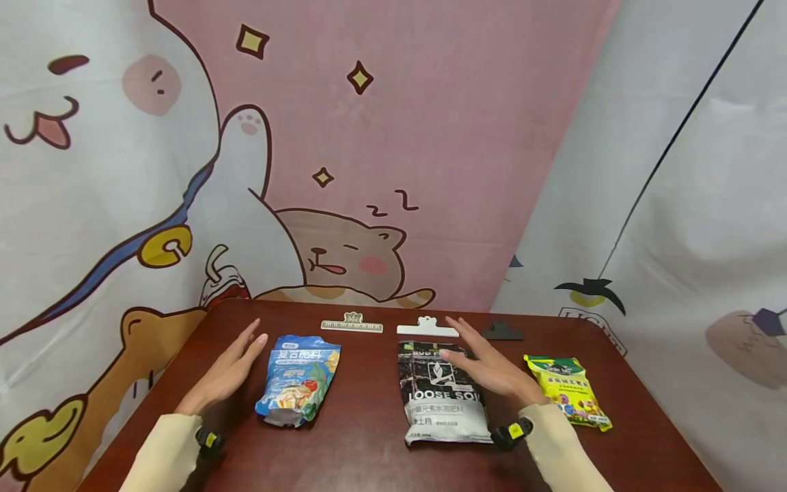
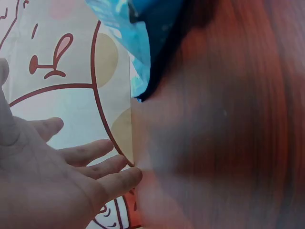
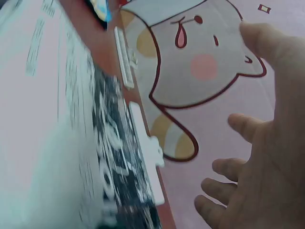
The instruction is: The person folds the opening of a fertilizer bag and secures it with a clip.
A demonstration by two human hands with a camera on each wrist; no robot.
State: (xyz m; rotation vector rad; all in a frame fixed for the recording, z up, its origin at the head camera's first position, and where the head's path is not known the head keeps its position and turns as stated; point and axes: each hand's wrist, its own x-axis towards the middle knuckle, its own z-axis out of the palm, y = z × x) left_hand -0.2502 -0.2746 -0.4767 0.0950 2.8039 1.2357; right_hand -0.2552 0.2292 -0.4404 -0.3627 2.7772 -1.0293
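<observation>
My left hand [image 1: 229, 367] is held with fingers extended just left of a blue fertilizer bag [image 1: 299, 383], holding nothing. In the left wrist view the left hand [image 2: 62, 176] shows its palm and spread fingers, with the bag's blue edge [image 2: 138, 43] above. Over the right side of a black and white soil bag [image 1: 438, 403], my right hand [image 1: 494, 369] reaches with straight fingers and grips nothing. The right wrist view has the right hand [image 3: 257, 157] apart from that bag [image 3: 114, 143], which fills the left side.
A yellow bag [image 1: 567, 391] lies right of my right hand. Along the table's [image 1: 344, 458] back edge lie a beige ruler clip [image 1: 352, 324], a white clip [image 1: 427, 328] and a black clip [image 1: 503, 332]. A cartoon cloth [image 1: 418, 171] hangs behind.
</observation>
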